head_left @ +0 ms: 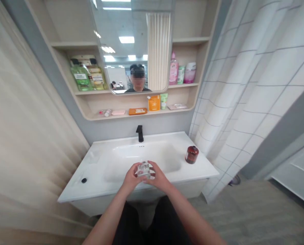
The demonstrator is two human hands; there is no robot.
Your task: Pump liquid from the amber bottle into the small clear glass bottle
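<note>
A small clear, square-sided container [143, 170] that looks like glass is held between my two hands over the front rim of the white sink [108, 185]. My left hand [132, 177] grips its left side, fingers curled around it. From the right, my right hand [158, 177] closes on the opposite side. The fingers hide parts of the container, and I cannot make out whether anything is in it. To the right on the counter stands a dark reddish-brown bottle [192, 155]. A small round black cap-like piece [84, 180] lies on the counter's left side.
A black faucet [140, 133] rises behind the basin. Above it, a shelf cabinet [139, 115] with a mirror [126, 30] holds green and yellow bottles [87, 75], pink bottles [173, 69] and an orange pouch [154, 103]. Curtains [27, 119] hang at both sides.
</note>
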